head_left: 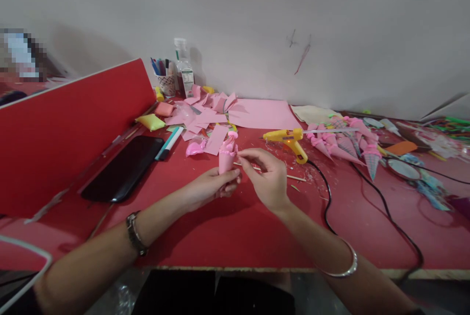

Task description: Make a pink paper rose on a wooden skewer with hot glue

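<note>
Upright in my left hand is a pink paper cone with ruffled pink trim and a ball-like pink top. My left fingers wrap round its lower part. My right hand is at the cone's right rim, thumb and forefinger pinched together by the trim. Whether a small bit of pink sits between those fingertips is too small to make out. Thin wooden sticks lie on the table behind my right hand. Beyond them rests a yellow glue gun with a clear glue stick in its back.
Finished-looking pink cones are heaped at the right. Pink paper scraps, a pink sheet, a pen cup and a bottle stand or lie at the back. A phone and markers lie left. A black cord crosses the right side.
</note>
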Available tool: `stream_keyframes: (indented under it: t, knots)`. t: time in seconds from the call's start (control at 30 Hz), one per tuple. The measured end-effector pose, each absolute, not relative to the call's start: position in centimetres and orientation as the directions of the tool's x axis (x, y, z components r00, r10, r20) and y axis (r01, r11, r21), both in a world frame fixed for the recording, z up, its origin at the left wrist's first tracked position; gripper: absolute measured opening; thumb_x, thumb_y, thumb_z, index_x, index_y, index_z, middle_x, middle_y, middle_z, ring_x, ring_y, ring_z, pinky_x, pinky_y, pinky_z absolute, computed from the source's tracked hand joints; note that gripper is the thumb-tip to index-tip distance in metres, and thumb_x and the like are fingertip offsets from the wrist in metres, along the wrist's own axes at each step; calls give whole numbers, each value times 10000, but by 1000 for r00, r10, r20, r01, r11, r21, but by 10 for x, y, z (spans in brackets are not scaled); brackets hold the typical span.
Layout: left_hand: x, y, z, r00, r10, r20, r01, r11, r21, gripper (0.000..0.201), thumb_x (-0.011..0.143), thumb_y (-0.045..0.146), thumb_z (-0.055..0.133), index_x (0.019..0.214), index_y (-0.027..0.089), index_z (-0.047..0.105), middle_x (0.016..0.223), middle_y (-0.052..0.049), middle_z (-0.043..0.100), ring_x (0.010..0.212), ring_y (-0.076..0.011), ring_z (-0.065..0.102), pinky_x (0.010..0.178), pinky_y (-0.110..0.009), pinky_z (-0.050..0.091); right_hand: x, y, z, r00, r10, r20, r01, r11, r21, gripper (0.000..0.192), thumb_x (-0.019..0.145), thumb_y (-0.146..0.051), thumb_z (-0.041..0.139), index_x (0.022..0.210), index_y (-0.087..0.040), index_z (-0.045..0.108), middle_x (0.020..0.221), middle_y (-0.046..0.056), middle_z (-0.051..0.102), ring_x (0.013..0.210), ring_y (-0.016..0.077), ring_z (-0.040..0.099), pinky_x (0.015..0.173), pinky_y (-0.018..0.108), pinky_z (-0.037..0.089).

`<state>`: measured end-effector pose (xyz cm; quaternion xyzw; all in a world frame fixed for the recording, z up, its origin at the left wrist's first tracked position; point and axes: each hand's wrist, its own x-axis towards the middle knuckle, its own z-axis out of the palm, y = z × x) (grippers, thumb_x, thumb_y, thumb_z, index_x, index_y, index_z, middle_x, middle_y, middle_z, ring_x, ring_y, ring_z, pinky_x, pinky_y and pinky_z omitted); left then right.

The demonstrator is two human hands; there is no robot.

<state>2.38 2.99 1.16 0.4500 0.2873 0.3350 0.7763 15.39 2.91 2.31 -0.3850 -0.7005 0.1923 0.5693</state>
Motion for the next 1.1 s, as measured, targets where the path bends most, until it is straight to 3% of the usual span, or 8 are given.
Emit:
stream_keyframes:
  t: [0.63, 0.9, 1.1]
  knots:
    - [23, 30, 12, 612, 769, -186, -88, 299, 950, 297, 711, 436, 488, 623, 162, 416, 481, 68, 330, 445, -51, 237, 457, -247, 135, 156, 31, 28, -146, 659, 738, 414, 718, -560, 127, 747, -114, 538, 773, -206, 622, 709, -8, 624, 663, 91, 567, 602, 229, 486]
    - [23, 29, 13, 607, 770, -197, -98, 318, 943, 290, 708, 421, 504, 618, 161, 414, 481, 70, 323, 451, -52, 235, 453, -243, 133, 156, 30, 24, -108, 724, 681, 330, 672, -663, 109, 767, -122, 502, 793, -187, 585, 747, 3, 630, 679, 83, 585, 628, 205, 492]
    - [22, 28, 15, 640, 748, -175, -79, 291, 954, 265, 742, 391, 466, 619, 162, 411, 468, 73, 324, 432, -48, 225, 436, -238, 135, 156, 31, 27, -158, 670, 725, 374, 720, -584, 107, 757, -108, 511, 734, -179, 587, 692, -4, 600, 644, 80, 555, 598, 201, 469]
